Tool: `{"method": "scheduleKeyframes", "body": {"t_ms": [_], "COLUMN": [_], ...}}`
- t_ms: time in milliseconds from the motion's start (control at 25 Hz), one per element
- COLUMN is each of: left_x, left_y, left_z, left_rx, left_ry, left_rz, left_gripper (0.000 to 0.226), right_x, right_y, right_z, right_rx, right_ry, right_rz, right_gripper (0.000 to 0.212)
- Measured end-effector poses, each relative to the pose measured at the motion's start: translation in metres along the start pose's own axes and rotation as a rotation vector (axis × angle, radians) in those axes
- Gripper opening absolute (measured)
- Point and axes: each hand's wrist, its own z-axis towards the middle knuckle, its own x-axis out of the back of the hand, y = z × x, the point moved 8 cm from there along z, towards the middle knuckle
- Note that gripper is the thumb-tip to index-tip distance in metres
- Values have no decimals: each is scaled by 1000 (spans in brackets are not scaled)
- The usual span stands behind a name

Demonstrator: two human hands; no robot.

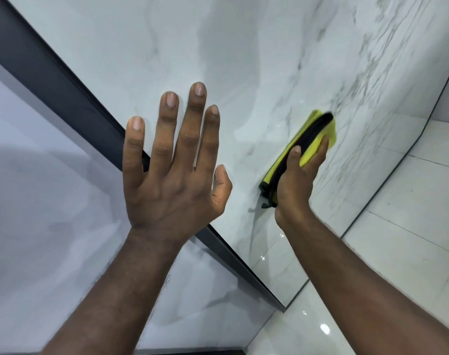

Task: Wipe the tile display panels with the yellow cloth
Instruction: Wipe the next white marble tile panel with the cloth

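Diagonally, yellow cloth (311, 143) slants up-right on panel (218, 47).

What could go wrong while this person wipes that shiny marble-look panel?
The left hand, fingers spread, is raised in front of the glossy panel; pressing on it would probably leave fresh fingerprints. The right hand grips the yellow cloth folded into a narrow wad, so each stroke covers little and patches may be missed.

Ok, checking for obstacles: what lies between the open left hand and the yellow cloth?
In the head view, only bare marble panel separates the left hand from the cloth.
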Motion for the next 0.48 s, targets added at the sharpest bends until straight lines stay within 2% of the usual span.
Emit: {"method": "scheduleKeyframes", "body": {"t_ms": [40,160,200,240,320,360,480], "left_x": [-1,-1,-1,-1,2,3,4], "left_y": [-1,-3,-2,-1,-1,-1,10], "left_z": [0,2,2,4,4,5,16], "left_rx": [-1,5,10,18,35,40,10], "left_ry": [-9,-56,-87,-126,-200,-224,-246], "left_rz": [5,-8,-33,-68,-125,-130,-142], "left_gripper": [73,73,73,73,70,68,61], "right_x": [0,-8,-6,1,15,19,15], "right_y": [-1,-47,-48,-40,-5,-5,-36], "right_z": [-12,-49,-44,-28,-9,-11,-20], "right_rx": [-37,389,448,374,-32,-86,360], "right_ry": [-17,-143,-136,-89,-7,6,-43], "right_rz": [-13,-164,-214,-247,-193,-178,-265], "right_gripper": [65,65,65,65,67,68,69]}}
